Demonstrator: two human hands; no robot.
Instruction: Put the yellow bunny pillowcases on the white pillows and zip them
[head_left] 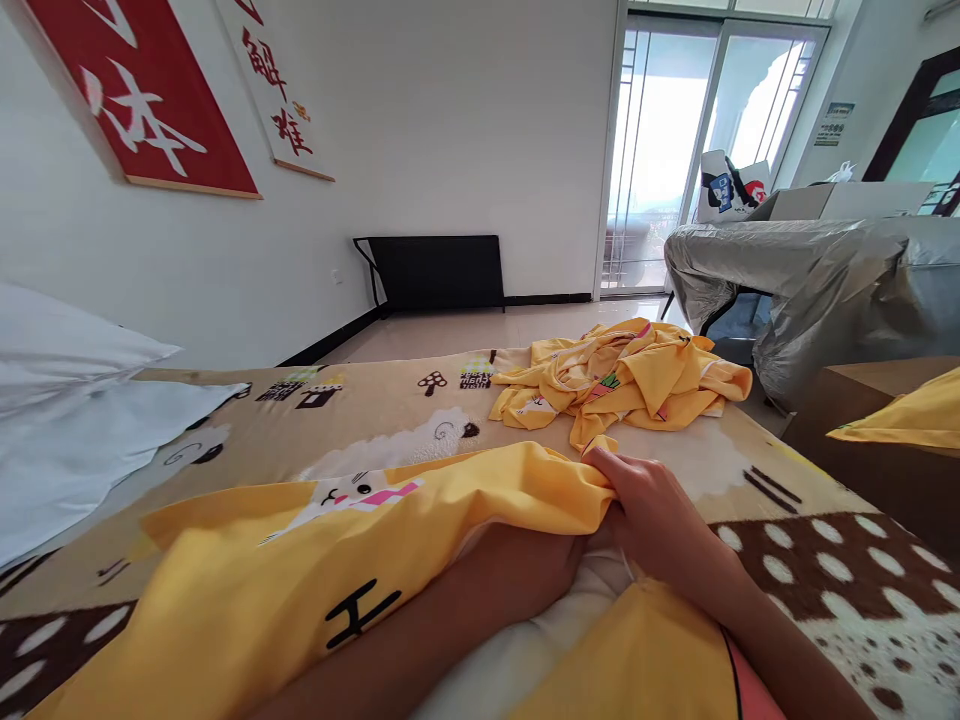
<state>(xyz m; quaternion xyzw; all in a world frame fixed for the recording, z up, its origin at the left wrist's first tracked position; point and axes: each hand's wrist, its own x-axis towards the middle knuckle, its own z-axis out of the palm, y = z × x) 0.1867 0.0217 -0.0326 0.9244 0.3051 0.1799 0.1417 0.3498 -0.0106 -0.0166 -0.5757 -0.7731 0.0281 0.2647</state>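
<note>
A yellow pillowcase [450, 500] with a printed white rabbit and black marks spreads before me over a white pillow [510, 660], which shows in part below its edge. My right hand [645, 500] pinches the bunched fabric at the right end of the pillowcase. Close beside it, my left hand [525, 570] reaches in under the fabric edge; it looks curled, but the fabric covers its fingertips and what they grip. Another section of yellow fabric [637, 660] with a pink and black edge lies below my right wrist.
A patterned blanket [390, 400] covers the bed. A crumpled heap of yellow printed fabric [622, 375] lies at its far edge. White pillows or bedding [67, 400] are at left. On the right stand a brown box [840, 420] with yellow cloth [915, 415] and plastic-wrapped furniture [825, 260].
</note>
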